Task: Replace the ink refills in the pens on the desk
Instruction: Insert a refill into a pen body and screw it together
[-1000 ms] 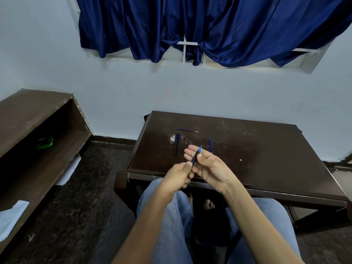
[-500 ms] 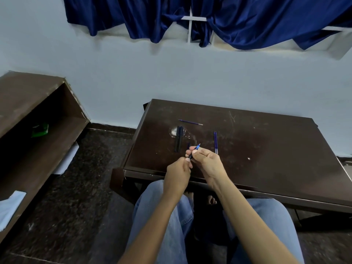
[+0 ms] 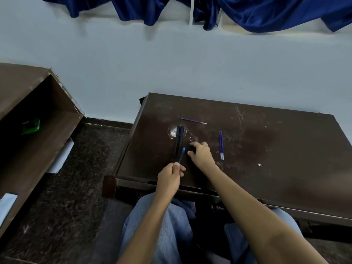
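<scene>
Right now I have the left hand (image 3: 170, 178) pinched around the lower end of a dark pen barrel (image 3: 181, 156), whose blue tip points up and away from me over the near left part of the desk (image 3: 266, 168). My right hand (image 3: 202, 156) is down on the desktop just beside it, fingers curled around something small and dark; I judge it to be the pen's cap or front piece, but I can't tell whether the fingers have actually closed on it or are only touching it.

By my reading, I am mid-reassembly of one pen: the next move calls for bringing that small part to the blue tip, lining it up along the barrel and seating it without bending the refill.

Two more dark pens (image 3: 178, 140) lie side by side just beyond the left hand. A pair of blue refills (image 3: 221, 144) sits to the right, a single refill (image 3: 192, 120) further back. Which refills are new or spent I cannot make out.
</scene>
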A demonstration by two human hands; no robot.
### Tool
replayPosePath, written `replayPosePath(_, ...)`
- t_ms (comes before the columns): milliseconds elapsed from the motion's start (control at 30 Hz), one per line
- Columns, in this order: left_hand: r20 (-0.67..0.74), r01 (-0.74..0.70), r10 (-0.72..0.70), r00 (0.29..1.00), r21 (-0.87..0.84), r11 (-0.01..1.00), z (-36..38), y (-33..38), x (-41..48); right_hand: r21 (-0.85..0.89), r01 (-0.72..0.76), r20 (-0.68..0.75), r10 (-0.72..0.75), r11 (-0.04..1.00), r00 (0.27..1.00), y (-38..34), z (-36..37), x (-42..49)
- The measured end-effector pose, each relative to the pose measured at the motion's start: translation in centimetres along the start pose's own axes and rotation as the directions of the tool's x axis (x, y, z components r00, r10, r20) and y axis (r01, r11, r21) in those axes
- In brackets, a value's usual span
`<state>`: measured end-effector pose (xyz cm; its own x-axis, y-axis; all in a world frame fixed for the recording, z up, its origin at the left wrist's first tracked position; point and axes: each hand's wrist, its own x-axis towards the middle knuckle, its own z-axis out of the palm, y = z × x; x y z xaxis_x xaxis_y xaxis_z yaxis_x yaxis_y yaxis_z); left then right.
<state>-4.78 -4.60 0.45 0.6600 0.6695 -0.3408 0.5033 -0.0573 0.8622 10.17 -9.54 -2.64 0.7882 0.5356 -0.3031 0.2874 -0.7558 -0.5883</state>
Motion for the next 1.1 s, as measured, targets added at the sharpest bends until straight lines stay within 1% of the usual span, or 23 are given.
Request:
replayPosePath(133, 0.001, -0.002, 0.002, 1.0, -0.002, 1.0, -0.2, -0.2, 0.6, -0.047, 0.008, -0.03, -0.009, 0.999, 1.0, 0.3, 0.4, 0.3)
replayPosePath(233, 0.017, -0.002, 0.002, 1.0, -0.017, 1.0, -0.3, -0.1, 0.4, -0.059, -0.027, -0.034, 0.025, 0.998, 0.999, 0.8, 0.4, 0.0)
replayPosePath(400, 0.027, -0.014, 0.015, 1.0, -0.042, 0.999, -0.4, 0.7, -0.8, -0.167, -0.069, 0.044, 0.077, 0.984, 0.996, 1.8, -0.3, -1.5)
replayPosePath(467, 0.035, -0.021, 0.022, 0.999, -0.039, 0.999, -0.6, 1.2, -1.4, -0.177, -0.094, 0.065, 0.107, 0.98, 0.992, 2.4, -0.8, -2.3)
replayPosePath(500, 0.039, -0.024, 0.026, 0.999, -0.042, 0.999, -0.7, 1.4, -1.8, -0.13, -0.1, 0.057, 0.108, 0.987, 0.993, 2.7, -1.0, -2.6)
replayPosePath(533, 0.042, -0.028, 0.03, 0.999, -0.048, 0.998, -0.9, 1.7, -2.1, -0.011, -0.115, 0.043, 0.115, 0.993, 0.992, 2.8, -1.2, -2.9)
replayPosePath(567, 0.044, -0.034, 0.036, 0.998, -0.052, 0.998, -1.0, 1.9, -2.4, 0.185, -0.151, 0.036, 0.147, 0.971, 0.988, 2.7, -1.4, -3.3)
replayPosePath(600, 0.045, -0.042, 0.045, 0.998, -0.053, 0.998, -1.2, 2.2, -2.7, 0.431, -0.204, 0.056, 0.2, 0.879, 0.978, 2.3, -1.9, -3.7)
replayPosePath(633, 0.046, -0.051, 0.053, 0.997, -0.052, 0.997, -1.4, 2.4, -3.1, 0.667, -0.249, 0.111, 0.237, 0.702, 0.965, 1.7, -2.4, -4.1)
replayPosePath(667, 0.047, -0.059, 0.062, 0.997, -0.053, 0.997, -1.5, 2.7, -3.4, 0.835, -0.266, 0.172, 0.23, 0.482, 0.958, 1.1, -3.0, -4.5)
replayPosePath(700, 0.049, -0.067, 0.069, 0.996, -0.059, 0.996, -1.7, 2.9, -3.7, 0.921, -0.257, 0.206, 0.194, 0.293, 0.959, 0.5, -3.6, -4.9)
replayPosePath(733, 0.051, -0.074, 0.077, 0.996, -0.066, 0.995, -1.8, 3.1, -4.1, 0.956, -0.24, 0.215, 0.151, 0.171, 0.965, -0.1, -4.4, -5.3)
replayPosePath(767, 0.051, -0.082, 0.086, 0.995, -0.072, 0.994, -1.9, 3.4, -4.4, 0.969, -0.223, 0.213, 0.102, 0.106, 0.972, -0.6, -5.1, -5.7)
replayPosePath(833, 0.048, -0.101, 0.105, 0.993, -0.075, 0.992, -2.0, 3.9, -5.0, 0.98, -0.189, 0.189, 0.005, 0.067, 0.982, -1.7, -6.4, -6.8)
replayPosePath(933, 0.048, -0.123, 0.128, 0.991, -0.102, 0.987, -2.3, 4.5, -6.0, 0.988, -0.143, 0.148, -0.085, 0.058, 0.985, -3.1, -7.9, -8.5)
replayPosePath(1033, 0.045, -0.143, 0.15, 0.988, -0.131, 0.981, -2.6, 5.1, -6.9, 0.993, -0.095, 0.104, -0.134, 0.074, 0.986, -4.2, -9.2, -9.8)
replayPosePath(1100, 0.042, -0.162, 0.17, 0.985, -0.139, 0.977, -2.7, 5.5, -7.6, 0.991, -0.063, 0.082, -0.164, 0.117, 0.983, -4.7, -9.9, -10.7)
